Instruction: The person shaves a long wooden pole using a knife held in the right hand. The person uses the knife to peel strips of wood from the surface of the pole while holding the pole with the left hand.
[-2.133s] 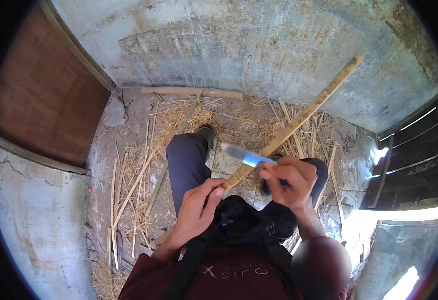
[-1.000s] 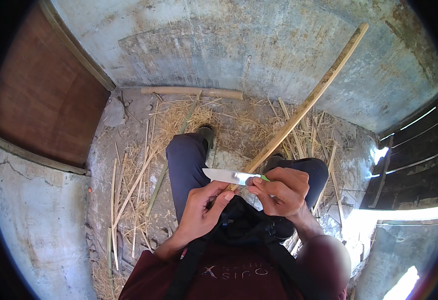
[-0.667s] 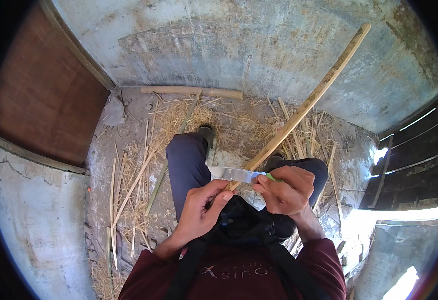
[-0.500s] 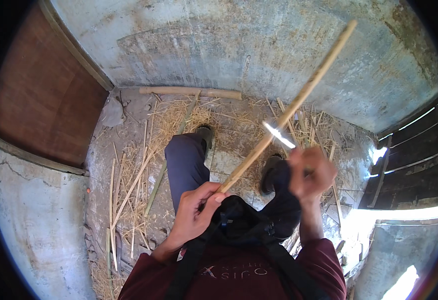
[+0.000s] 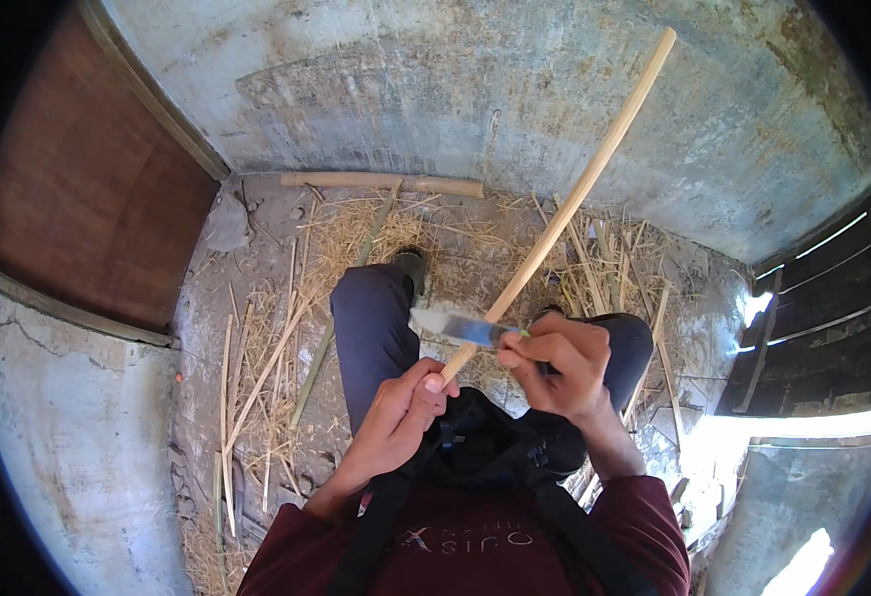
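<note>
My left hand (image 5: pixel 396 417) is closed around the near end of a long pale strip that looks like split bamboo (image 5: pixel 580 189). The strip slants up and away to the right, its far end in front of the wall. In my right hand (image 5: pixel 563 366) is a knife (image 5: pixel 455 326), gripped by its handle, which the fingers mostly hide. Its shiny blade points left and lies across the strip, just beyond my left fingers. Whether the edge bites into the strip I cannot tell.
Straw and shavings (image 5: pixel 331 238) litter the floor between and around my boots. Several loose strips (image 5: pixel 242 372) lie at left, more (image 5: pixel 614 263) at right. A thick bamboo pole (image 5: pixel 406 184) rests along the base of the stained wall (image 5: pixel 376 109). At far left is a brown panel (image 5: pixel 88 189).
My right hand has drawn the knife back along the strip toward my left hand. The strip has turned, showing a paler face, and its far end has shifted slightly left. My right knee has moved outward.
</note>
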`<state>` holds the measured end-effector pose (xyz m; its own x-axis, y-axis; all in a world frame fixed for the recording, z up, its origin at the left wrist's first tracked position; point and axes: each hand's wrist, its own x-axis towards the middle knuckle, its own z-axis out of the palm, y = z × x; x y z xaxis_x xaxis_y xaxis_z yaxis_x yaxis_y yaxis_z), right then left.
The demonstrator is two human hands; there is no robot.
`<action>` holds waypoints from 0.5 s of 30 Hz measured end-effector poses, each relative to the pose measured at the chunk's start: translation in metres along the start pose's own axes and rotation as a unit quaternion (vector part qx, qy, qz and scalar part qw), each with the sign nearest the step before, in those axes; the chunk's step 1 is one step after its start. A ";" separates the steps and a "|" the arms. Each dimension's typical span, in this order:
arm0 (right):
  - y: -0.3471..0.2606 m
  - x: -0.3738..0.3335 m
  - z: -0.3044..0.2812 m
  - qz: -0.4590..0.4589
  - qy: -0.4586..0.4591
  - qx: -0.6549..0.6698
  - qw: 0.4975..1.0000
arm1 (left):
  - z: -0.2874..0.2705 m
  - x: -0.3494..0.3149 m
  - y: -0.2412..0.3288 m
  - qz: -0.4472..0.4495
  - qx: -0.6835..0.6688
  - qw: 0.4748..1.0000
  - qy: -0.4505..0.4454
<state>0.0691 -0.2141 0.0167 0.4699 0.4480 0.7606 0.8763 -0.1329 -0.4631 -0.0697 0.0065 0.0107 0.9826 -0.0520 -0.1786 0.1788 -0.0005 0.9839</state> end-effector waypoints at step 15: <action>-0.018 0.004 0.003 -0.011 0.008 -0.048 0.999 | 0.009 0.005 0.006 0.078 0.014 0.996 0.049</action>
<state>0.0548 -0.2077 0.0266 0.4513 0.4370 0.7780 0.8923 -0.2078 -0.4009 -0.0643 -0.0023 0.0155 0.9988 0.0440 -0.0230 0.0243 -0.0289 0.9993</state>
